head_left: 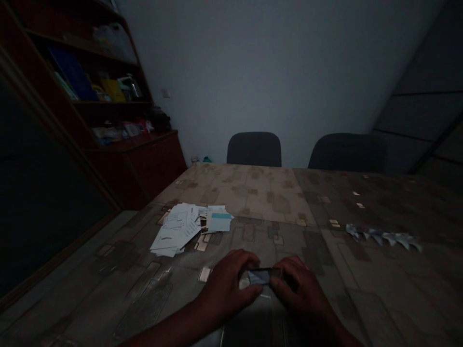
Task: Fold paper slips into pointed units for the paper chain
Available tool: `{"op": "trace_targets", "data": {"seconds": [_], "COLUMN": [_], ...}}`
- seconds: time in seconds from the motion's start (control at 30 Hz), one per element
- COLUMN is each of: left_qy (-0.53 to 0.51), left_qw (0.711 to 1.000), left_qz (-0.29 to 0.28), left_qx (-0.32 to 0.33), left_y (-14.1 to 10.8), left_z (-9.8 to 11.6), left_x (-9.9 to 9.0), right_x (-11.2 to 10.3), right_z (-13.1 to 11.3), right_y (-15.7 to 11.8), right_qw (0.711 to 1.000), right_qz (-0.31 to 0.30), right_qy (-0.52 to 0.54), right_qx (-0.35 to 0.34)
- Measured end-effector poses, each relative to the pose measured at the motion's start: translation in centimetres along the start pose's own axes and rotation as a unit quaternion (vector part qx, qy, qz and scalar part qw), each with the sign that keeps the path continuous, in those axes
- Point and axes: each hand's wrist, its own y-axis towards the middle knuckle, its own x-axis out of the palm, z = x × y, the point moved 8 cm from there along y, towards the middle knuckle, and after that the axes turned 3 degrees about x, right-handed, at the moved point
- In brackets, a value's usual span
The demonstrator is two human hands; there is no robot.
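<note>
Both of my hands meet low in the middle of the view, around a small flat rectangular object (259, 276) with a pale bluish-grey face and a dark rim. My left hand (231, 282) curls about its left end, thumb below and fingers above. My right hand (302, 284) pinches the right end, its fingers covering that part. Dim light leaves the exact kind of object unclear. Left of my hands, a loose pile of white printed cards (177, 226) lies on the patterned tablecloth (249, 193). Beside it is a smaller stack with a blue-striped card (220, 220) on top.
Crumpled, jagged pale scraps (383, 237) lie on the table at the right. Two dark chairs stand behind the far edge, one in the centre (253, 148) and one further right (347, 152). A wooden shelf cabinet (144, 159) stands at the left.
</note>
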Motion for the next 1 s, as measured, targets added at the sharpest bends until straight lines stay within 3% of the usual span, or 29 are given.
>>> {"op": "trace_targets", "data": {"seconds": [0.13, 0.23, 0.3, 0.43, 0.6, 0.8, 0.9, 1.0], "left_qy": [-0.074, -0.120, -0.141, -0.129, -0.098, -0.095, -0.079, -0.035], "left_qw": [0.995, 0.985, 0.981, 0.987, 0.993, 0.991, 0.993, 0.998], "left_qz": [-0.040, -0.052, -0.045, -0.017, -0.013, -0.004, -0.019, -0.037], "left_qx": [-0.048, -0.115, -0.126, -0.096, -0.060, -0.094, -0.081, -0.026], "left_y": [0.5, -0.2, -0.6, -0.7, -0.6, -0.6, -0.5, -0.4], "left_z": [-0.9, -2.3, -2.6, -2.4, -2.1, -2.6, -2.3, -1.4], "left_x": [1.8, 2.4, 2.3, 1.8, 1.5, 0.4, 0.3, 0.6], "right_x": [-0.3, -0.1, -0.1, 0.4, -0.4, -2.9, -2.9, -1.7], "right_z": [-0.2, -0.6, -1.0, -1.6, -1.0, 1.8, 1.5, 0.2], "right_y": [-0.4, -0.5, -0.5, -0.6, -0.5, -0.1, 0.0, 0.0], "right_qw": [0.998, 0.997, 0.997, 0.996, 0.995, 0.990, 0.986, 0.979], "right_qz": [0.056, 0.066, 0.069, 0.050, 0.095, 0.074, 0.029, -0.026], "right_qy": [-0.015, -0.024, -0.035, -0.051, -0.032, 0.044, 0.125, 0.182], "right_qx": [0.008, 0.002, -0.014, -0.044, -0.028, 0.108, 0.110, 0.086]}}
